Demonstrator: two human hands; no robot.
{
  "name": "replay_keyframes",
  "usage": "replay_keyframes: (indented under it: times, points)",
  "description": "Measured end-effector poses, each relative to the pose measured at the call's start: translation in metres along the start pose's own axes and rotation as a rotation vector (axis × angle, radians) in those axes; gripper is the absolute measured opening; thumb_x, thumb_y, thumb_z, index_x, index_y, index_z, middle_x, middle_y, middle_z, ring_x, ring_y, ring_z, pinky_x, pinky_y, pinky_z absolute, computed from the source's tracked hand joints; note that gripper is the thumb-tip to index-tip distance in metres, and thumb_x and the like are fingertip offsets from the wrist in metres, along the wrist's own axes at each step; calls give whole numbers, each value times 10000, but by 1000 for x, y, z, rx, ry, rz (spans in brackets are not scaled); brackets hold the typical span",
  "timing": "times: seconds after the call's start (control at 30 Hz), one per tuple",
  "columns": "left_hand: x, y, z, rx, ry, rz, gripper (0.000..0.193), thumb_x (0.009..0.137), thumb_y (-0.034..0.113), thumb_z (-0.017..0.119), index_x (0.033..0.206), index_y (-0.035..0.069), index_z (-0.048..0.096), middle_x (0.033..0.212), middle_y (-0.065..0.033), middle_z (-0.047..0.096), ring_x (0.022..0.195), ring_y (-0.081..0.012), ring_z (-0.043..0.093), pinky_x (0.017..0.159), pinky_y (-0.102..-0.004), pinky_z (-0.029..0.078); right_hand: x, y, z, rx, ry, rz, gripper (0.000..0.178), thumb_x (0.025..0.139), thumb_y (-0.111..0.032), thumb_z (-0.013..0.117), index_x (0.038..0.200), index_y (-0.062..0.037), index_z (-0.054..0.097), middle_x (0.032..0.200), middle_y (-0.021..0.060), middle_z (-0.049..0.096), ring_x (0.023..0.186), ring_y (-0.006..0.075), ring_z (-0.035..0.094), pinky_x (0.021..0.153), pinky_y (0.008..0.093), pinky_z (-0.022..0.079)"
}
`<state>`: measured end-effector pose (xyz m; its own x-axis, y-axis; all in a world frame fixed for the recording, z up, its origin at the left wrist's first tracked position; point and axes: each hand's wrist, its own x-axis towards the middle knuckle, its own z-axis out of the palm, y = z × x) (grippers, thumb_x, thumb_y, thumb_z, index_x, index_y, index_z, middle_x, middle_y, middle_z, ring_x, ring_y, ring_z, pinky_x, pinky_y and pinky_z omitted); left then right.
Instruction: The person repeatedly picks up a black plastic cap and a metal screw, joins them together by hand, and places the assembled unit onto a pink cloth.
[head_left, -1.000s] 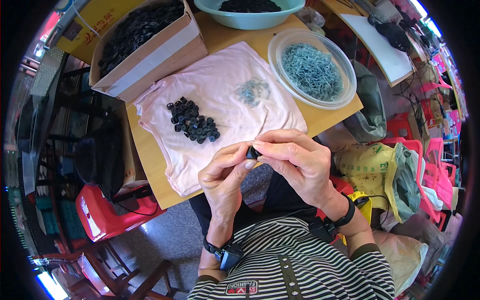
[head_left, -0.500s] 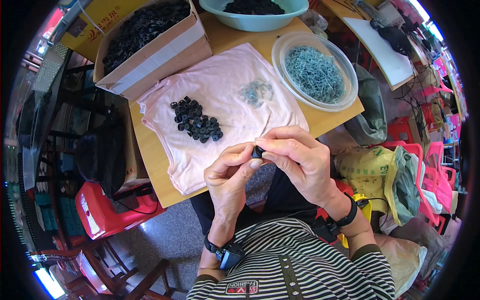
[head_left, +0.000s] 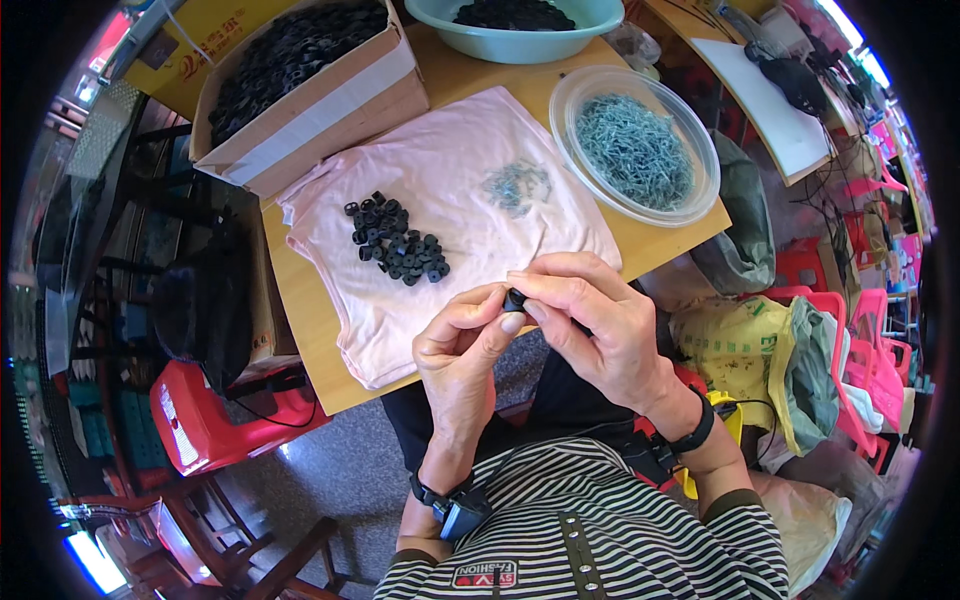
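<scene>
Just off the table's near edge, my left hand [head_left: 458, 345] pinches a small black plastic part [head_left: 514, 300] between thumb and fingers. My right hand [head_left: 595, 320] meets it there, its thumb and fingertips closed against the same part; whether something tiny is between those fingertips is hidden. Beyond the hands, a pink cloth [head_left: 400, 330] covers much of the table. On its left lies a pile of loose black plastic parts [head_left: 395, 240]. A small scatter of screws [head_left: 517, 187] lies on the cloth's right side.
A cardboard box [head_left: 320, 110] full of black parts stands at the back left of the wooden table [head_left: 305, 335]. A pale green basin [head_left: 515, 42] holds more at the back. A clear round tub [head_left: 712, 175] of screws sits at the right edge. Red stool [head_left: 235, 425] at left; yellow sack [head_left: 730, 335] at right.
Both hands stay together at the black part, with only a slight shift of the fingers. The right fingertips have moved a little on the part. The view has shifted slightly.
</scene>
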<state>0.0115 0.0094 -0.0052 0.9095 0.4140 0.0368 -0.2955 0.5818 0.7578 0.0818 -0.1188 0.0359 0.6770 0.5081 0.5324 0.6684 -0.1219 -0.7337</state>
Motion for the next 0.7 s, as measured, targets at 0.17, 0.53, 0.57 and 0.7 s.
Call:
replay_keyframes:
  times: [0.17,0.53,0.57,0.7]
  points:
    - [-1,4,0,33,58,-63,219,791,-73,704,999,-10,679,1098,-150,653,990,-175,630,905,-306,502,-2,-3,5,-48,14,0,392,693,78,700,1069,-1,623,995,117,616,879,244,626,743,320,534]
    - [-2,-2,-2,12,72,-111,205,778,-53,729,975,-11,691,1069,-144,667,975,-167,629,873,-295,507,-4,13,8,-139,48,-114,386,669,84,710,1040,-2,648,993,100,623,849,235,619,733,315,528]
    - [-2,-2,-2,-1,80,-125,210,777,-53,729,979,-7,692,1062,-141,669,974,-169,630,870,-294,508,-3,13,8,-140,49,-116,386,669,84,710,1040,-2,648,993,100,623,849,235,619,733,315,528]
    - [-3,-6,-2,-46,76,-100,214,781,-55,722,984,5,692,1058,-138,671,963,-168,634,865,-300,513,-1,12,6,-87,42,-115,386,661,77,718,1034,1,656,992,103,629,837,229,618,717,305,526]
